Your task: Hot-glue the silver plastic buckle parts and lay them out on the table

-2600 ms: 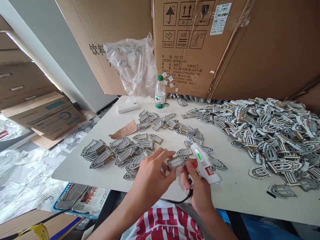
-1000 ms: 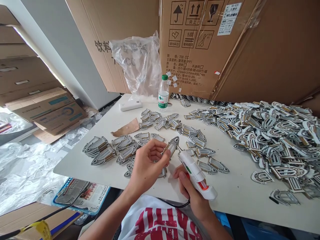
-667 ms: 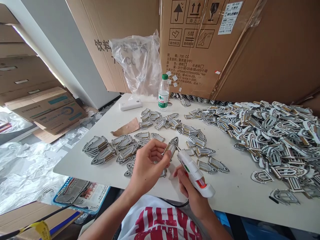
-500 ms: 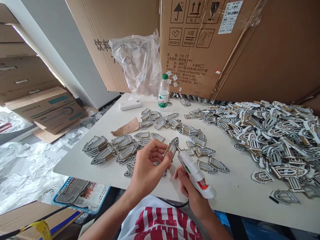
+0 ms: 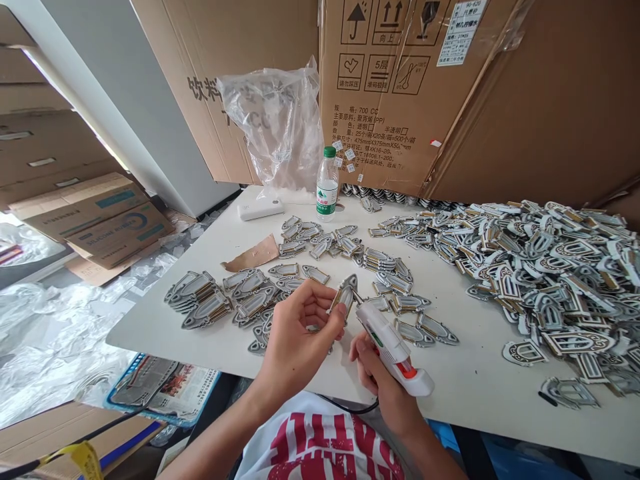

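My left hand pinches a small pointed grey frame piece upright between thumb and fingers. A white glue gun is in my right hand, its metal tip at the right edge of that piece; whether they touch is too small to tell. Similar frames lie around both hands: a stacked row to the left, loose ones to the right. Glue on the piece cannot be made out.
On the right of the white table is a large heap of frames. Further back stand a green-capped bottle, a white device and a plastic bag before cardboard boxes. Brown paper lies at left centre.
The glue gun and my right hand have shifted very slightly to the right. My left hand keeps its pinch on the frame piece, almost unmoved.
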The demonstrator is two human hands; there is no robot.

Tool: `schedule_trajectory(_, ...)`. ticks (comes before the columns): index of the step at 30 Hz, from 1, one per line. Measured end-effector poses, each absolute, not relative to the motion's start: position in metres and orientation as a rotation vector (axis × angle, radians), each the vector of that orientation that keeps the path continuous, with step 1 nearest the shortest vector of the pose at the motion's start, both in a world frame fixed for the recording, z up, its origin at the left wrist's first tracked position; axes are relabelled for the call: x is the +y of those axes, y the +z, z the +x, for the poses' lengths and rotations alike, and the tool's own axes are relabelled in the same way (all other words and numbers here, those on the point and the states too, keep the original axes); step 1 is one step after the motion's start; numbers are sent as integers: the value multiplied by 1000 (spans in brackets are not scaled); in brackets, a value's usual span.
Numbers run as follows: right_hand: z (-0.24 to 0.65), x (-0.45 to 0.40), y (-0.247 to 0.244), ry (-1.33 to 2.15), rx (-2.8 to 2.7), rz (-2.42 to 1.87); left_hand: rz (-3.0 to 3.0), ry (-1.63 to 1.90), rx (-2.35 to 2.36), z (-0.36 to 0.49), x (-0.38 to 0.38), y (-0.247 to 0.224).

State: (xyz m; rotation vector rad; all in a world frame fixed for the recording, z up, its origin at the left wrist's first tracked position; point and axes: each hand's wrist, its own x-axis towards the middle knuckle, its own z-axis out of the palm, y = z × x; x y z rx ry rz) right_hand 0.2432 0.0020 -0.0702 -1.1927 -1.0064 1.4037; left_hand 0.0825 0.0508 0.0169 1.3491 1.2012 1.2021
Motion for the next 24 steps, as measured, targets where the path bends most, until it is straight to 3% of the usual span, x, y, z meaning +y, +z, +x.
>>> schedule_trajectory(9, 245, 4, -72, 1426, -1019, -1162, 1554, 1222, 1259, 81, 51, 11)
schedule_trajectory(24, 248, 10, -64, 1553, -885, -1014, 2463, 1264, 1309, 68, 68, -8)
